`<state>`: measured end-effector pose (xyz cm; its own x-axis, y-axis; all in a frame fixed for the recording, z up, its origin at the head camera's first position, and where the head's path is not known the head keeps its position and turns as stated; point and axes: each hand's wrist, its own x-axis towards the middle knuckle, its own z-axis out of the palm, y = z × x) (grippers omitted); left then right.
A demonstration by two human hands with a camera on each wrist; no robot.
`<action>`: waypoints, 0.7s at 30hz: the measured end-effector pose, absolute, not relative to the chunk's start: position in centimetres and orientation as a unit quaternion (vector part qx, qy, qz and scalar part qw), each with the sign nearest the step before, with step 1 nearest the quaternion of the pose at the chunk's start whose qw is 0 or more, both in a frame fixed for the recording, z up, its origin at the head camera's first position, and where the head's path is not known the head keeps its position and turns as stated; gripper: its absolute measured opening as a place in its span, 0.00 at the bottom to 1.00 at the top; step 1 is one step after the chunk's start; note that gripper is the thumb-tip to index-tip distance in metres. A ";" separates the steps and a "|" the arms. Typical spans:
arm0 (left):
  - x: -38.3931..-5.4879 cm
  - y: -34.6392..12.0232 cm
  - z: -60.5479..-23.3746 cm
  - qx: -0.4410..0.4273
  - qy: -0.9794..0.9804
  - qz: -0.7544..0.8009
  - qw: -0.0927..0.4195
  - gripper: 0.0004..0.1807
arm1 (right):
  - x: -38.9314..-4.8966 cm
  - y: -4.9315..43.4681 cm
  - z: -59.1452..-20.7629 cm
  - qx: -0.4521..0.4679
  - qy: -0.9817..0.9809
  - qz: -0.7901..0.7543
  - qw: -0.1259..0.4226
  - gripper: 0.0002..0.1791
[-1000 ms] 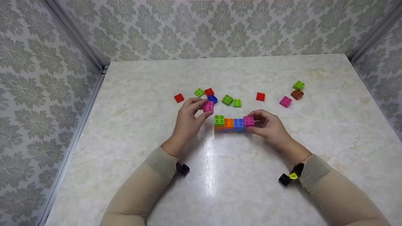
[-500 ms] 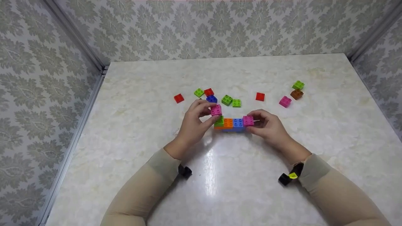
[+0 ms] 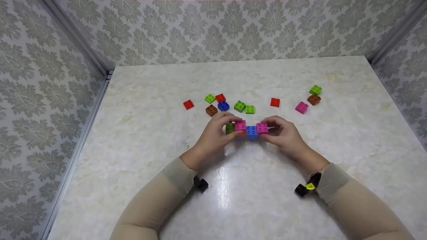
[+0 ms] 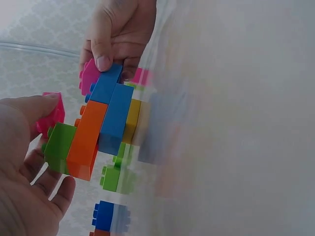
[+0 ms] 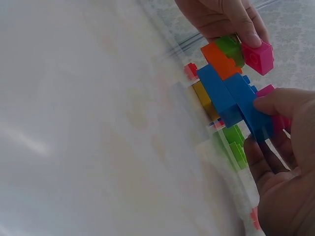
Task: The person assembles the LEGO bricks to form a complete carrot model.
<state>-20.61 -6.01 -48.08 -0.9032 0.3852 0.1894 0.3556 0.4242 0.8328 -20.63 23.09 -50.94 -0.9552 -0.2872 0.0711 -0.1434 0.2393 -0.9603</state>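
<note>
My left hand [image 3: 215, 136] pinches a pink brick [image 3: 240, 124] between thumb and fingers, close over the orange brick [image 4: 87, 137] of a built row of toy bricks. At the row's left end rises a green brick [image 4: 60, 147]. Blue bricks [image 3: 251, 132] form the middle and right, and a yellow brick [image 4: 132, 122] is lowest, near the table. Another pink brick [image 3: 262, 128] tops the right end, where my right hand [image 3: 283, 137] grips the row, its thumb on the side of a blue brick in the right wrist view.
Beyond the hands lie loose bricks: a brown brick [image 3: 211, 110], a dark blue brick [image 3: 223, 106], a green brick [image 3: 239, 106] and red pieces [image 3: 188, 104]. Farther right are a pink brick [image 3: 302, 107] and another brown brick [image 3: 314, 99]. Patterned walls [image 3: 213, 30] border the table [image 3: 150, 100].
My left hand has carried its pink brick rightward from beside the row, past the green brick, to over the orange one. The brown brick behind it has come into view. My right hand keeps its grip.
</note>
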 end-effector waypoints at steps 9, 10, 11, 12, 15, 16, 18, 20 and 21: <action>-20.8 -6.0 -48.3 0.216 0.855 0.471 0.029 0.22 | -20.7 23.0 -51.0 -0.140 0.782 -0.606 0.054 0.25; -20.8 -6.0 -48.4 0.218 0.855 0.470 0.027 0.21 | -20.7 23.0 -51.0 -0.141 0.781 -0.606 0.053 0.25; -20.8 -6.0 -48.5 0.220 0.854 0.471 0.026 0.21 | -20.6 23.0 -51.0 -0.142 0.780 -0.608 0.053 0.25; -20.8 -6.0 -48.6 0.219 0.853 0.473 0.027 0.21 | -20.6 23.0 -51.0 -0.142 0.780 -0.607 0.053 0.25; -20.9 -6.0 -48.8 0.216 0.851 0.478 0.033 0.21 | -20.6 22.9 -51.0 -0.140 0.780 -0.607 0.053 0.25; -20.9 -6.1 -48.8 0.215 0.851 0.478 0.035 0.21 | -20.6 22.9 -51.0 -0.140 0.781 -0.606 0.054 0.25; -20.9 -6.1 -48.9 0.216 0.851 0.477 0.035 0.21 | -20.7 23.0 -51.0 -0.139 0.781 -0.607 0.056 0.25; -20.9 -6.1 -48.9 0.218 0.853 0.473 0.032 0.21 | -20.7 23.0 -51.0 -0.139 0.781 -0.606 0.058 0.25; -20.9 -6.0 -48.9 0.219 0.854 0.471 0.032 0.21 | -20.7 23.0 -51.0 -0.138 0.781 -0.606 0.059 0.25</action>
